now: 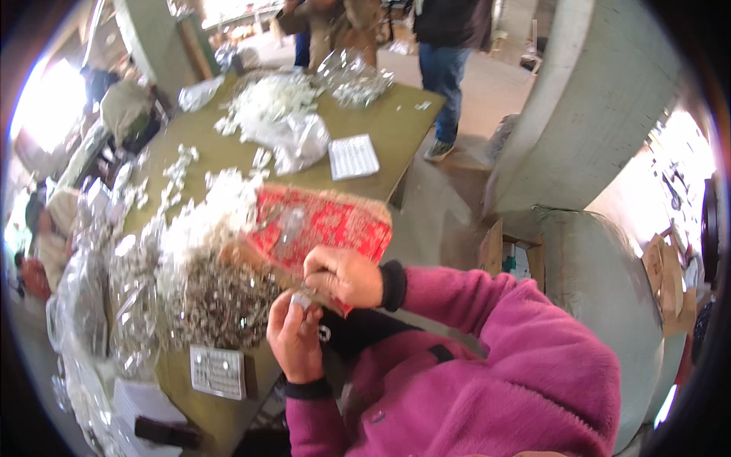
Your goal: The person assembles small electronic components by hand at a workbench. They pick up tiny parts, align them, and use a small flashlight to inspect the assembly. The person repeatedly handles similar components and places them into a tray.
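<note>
Close in front of me, my left hand (295,343) is closed, thumb and fingers pinching a small whitish piece (301,300). My right hand (346,276) meets it from the right, its fingers curled tight at the same spot; what they grip is too small to make out. Under and beyond my hands lies a red patterned cloth-like sheet (324,225) with a brown edge, with some clear bits on it. To its left rises a heap of small shiny metal pieces (221,305), next to a heap of small white plastic pieces (217,213).
The olive table (396,122) also bears a far white heap (270,95), a clear bag (301,145) and two white printed panels, one far (354,156), one near (218,372). Clear plastic bags (84,282) line the left side. People stand beyond; a pillar (563,114) rises right.
</note>
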Demonstrator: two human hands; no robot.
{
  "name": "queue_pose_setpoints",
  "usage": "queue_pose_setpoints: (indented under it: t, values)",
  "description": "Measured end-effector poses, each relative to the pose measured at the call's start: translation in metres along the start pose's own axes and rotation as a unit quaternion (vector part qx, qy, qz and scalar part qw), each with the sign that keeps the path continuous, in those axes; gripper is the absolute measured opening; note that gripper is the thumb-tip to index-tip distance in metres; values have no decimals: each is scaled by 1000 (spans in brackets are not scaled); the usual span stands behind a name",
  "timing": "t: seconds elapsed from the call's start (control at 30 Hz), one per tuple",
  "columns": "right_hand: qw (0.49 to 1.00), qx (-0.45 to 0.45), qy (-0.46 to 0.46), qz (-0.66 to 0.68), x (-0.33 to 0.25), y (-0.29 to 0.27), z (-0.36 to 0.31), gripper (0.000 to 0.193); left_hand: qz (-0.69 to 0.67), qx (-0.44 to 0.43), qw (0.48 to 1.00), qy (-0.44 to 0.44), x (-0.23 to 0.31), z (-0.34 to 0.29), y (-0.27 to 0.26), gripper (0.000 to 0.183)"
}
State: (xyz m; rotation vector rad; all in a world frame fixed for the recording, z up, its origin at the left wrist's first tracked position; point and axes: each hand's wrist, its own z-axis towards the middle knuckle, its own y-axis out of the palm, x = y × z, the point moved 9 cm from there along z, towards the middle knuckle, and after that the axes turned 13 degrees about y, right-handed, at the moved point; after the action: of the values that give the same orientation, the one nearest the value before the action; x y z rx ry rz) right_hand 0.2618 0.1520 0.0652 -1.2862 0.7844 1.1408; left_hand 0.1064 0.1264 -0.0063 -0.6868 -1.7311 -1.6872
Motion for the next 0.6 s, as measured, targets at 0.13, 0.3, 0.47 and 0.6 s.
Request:
queue_pose_setpoints:
  t: [0.13, 0.3, 0.47, 0.6]
  values:
    - [999, -37, 34, 7, 1, 6, -8, 5, -54, -18, 998, -13, -2, -6, -4, 26]
    - [998, -54, 13, -8, -4, 9, -13, 7, -87, -88, 992, 2, -4, -6, 1, 28]
    - [998, -56, -37, -1, -9, 15, -13, 5, -61, -73, 995, 1, -5, -8, -1, 29]
    - [992, -34, -96, -74, -17, 16, -14, 4, -7, -53, 999, 1, -1, -4, -4, 30]
